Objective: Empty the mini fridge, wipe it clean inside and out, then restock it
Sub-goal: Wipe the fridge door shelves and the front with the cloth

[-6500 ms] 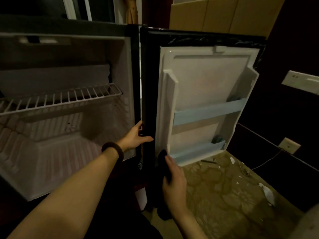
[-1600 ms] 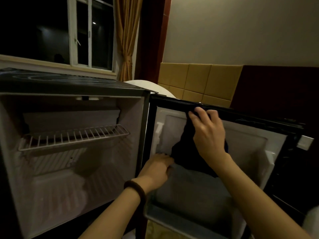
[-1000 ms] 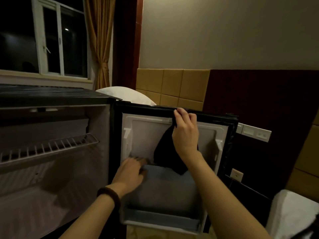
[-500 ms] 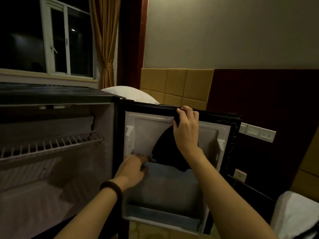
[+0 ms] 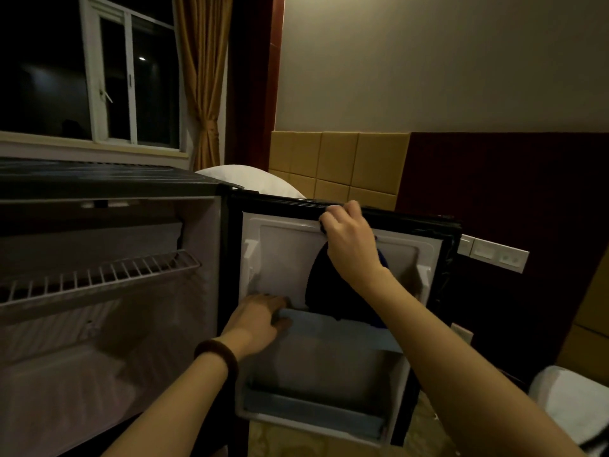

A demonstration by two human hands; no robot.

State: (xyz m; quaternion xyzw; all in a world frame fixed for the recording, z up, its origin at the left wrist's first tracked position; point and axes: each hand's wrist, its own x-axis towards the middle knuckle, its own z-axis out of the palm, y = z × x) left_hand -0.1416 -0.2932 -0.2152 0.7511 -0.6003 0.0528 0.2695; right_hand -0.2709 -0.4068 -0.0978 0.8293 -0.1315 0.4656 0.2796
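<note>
The mini fridge stands open with nothing inside it, only a wire shelf across the middle. Its door is swung wide to the right. The right hand is up at the top edge of the door, fingers curled tight round a dark cloth that hangs down over the white inside of the door. The left hand rests on the blue door shelf, fingers bent over its front edge to keep the door from moving. A few things could go wrong from here. If the left hand lets go, the door may swing away when the cloth pushes on it, and the rubbing would do little. If the left hand leans too hard, the thin blue shelf might pop out or crack. The cloth hangs loose, so it could slip out of the fingers and drop to the floor. The room is dim, so dirty spots in the corners may be missed.
</note>
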